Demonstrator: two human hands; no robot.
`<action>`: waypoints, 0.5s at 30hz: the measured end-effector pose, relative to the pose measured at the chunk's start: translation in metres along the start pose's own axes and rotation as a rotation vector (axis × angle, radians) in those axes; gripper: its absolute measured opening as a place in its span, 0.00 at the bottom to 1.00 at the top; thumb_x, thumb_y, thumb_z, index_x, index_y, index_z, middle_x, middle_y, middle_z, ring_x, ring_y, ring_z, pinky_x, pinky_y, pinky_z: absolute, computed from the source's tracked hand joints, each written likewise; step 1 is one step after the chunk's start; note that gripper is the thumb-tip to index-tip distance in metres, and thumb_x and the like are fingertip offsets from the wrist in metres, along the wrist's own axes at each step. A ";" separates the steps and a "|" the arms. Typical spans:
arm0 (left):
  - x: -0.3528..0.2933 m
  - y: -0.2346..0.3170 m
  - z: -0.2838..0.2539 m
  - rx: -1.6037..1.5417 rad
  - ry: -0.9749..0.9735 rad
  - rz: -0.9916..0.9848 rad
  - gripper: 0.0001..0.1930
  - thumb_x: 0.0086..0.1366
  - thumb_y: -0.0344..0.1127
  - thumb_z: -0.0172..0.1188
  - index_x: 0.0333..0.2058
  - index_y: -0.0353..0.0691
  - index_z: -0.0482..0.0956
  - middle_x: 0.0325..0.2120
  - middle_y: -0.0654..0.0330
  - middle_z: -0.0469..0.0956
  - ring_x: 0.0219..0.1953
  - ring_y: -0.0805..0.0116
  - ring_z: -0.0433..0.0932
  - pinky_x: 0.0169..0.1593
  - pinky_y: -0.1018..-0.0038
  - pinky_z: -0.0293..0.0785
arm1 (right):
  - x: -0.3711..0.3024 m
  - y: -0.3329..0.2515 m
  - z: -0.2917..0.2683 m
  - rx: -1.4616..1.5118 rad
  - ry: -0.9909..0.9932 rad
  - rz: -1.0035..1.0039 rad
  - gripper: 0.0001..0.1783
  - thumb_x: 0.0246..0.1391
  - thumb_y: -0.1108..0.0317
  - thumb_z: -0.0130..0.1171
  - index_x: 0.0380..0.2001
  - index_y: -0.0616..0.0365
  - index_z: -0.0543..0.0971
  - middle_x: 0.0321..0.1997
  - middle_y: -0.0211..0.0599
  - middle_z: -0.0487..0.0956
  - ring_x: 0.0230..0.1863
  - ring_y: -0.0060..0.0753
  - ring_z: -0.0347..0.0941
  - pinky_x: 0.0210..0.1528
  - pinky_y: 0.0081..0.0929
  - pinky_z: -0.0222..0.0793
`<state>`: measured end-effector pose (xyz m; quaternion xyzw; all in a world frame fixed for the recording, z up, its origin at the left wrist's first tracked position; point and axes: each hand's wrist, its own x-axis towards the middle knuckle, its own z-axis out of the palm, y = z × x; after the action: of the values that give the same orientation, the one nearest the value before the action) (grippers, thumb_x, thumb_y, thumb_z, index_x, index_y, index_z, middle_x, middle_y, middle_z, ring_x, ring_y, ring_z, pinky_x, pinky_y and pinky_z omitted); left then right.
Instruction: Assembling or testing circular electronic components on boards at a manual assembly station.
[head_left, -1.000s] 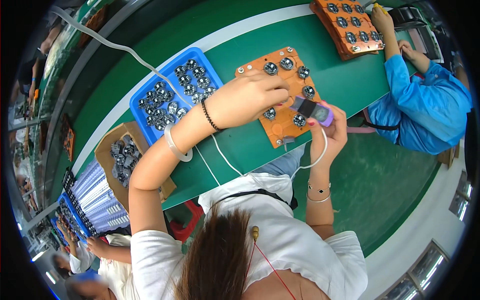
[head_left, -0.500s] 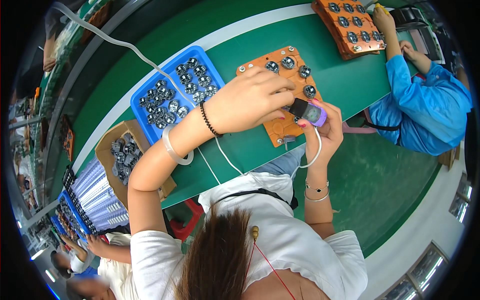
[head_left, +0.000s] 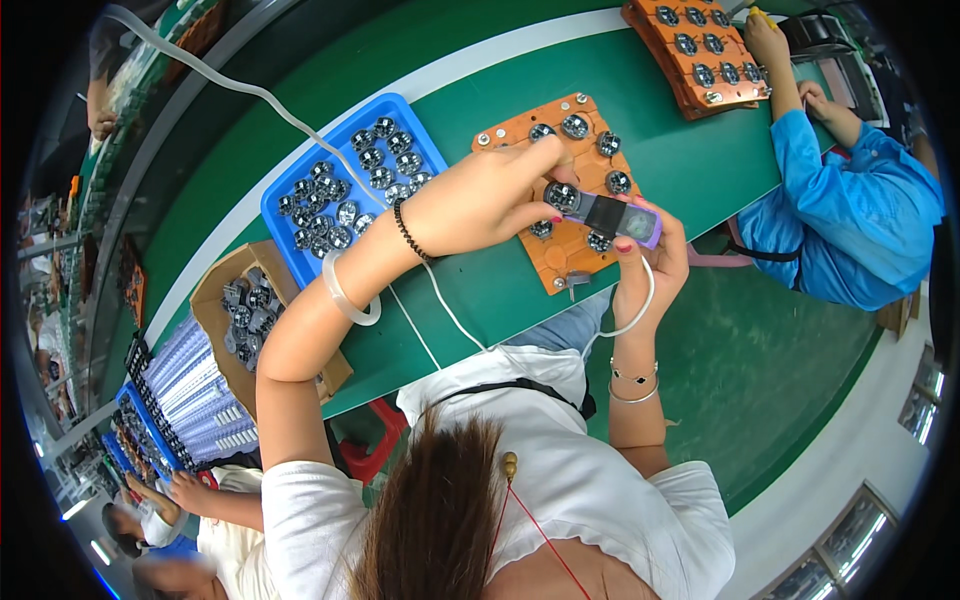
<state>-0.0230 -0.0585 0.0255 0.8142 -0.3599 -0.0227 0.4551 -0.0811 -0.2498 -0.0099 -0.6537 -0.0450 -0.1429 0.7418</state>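
My right hand (head_left: 655, 260) grips a purple handheld device (head_left: 641, 227) with a black band round its middle and a white cable (head_left: 651, 290) hanging from it. At the device's left end is a round black-and-silver part (head_left: 562, 197). Thumb and finger of my left hand (head_left: 490, 200) close round this part; whether it is joined to the device I cannot tell. Both are held above an orange board (head_left: 560, 262), where several similar round parts sit, some partly hidden by my hands. The board lies on the green table (head_left: 490, 305).
On the left, a blue tray (head_left: 268, 215) holds several round parts, beside a cardboard box (head_left: 208, 305) of grey pieces. Clear plastic trays (head_left: 200, 390) stand farther left. Orange boards with parts (head_left: 690, 75) are stacked at the back right, near a co-worker's blue sleeve (head_left: 820, 170).
My left hand has drawn back a little and turned, uncovering the round part at the device's end. The device has shifted slightly right and now lies flatter, its grey section showing.
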 end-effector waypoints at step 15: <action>0.003 0.011 0.002 0.112 -0.012 0.008 0.18 0.50 0.28 0.62 0.39 0.38 0.67 0.39 0.57 0.75 0.42 0.59 0.76 0.45 0.69 0.72 | 0.001 -0.005 0.002 -0.022 -0.014 -0.038 0.23 0.41 0.75 0.65 0.42 0.67 0.70 0.43 0.40 0.72 0.45 0.30 0.71 0.48 0.23 0.67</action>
<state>-0.0279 -0.0650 0.0334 0.8367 -0.3668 -0.0054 0.4066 -0.0817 -0.2482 -0.0043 -0.6617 -0.0611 -0.1529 0.7314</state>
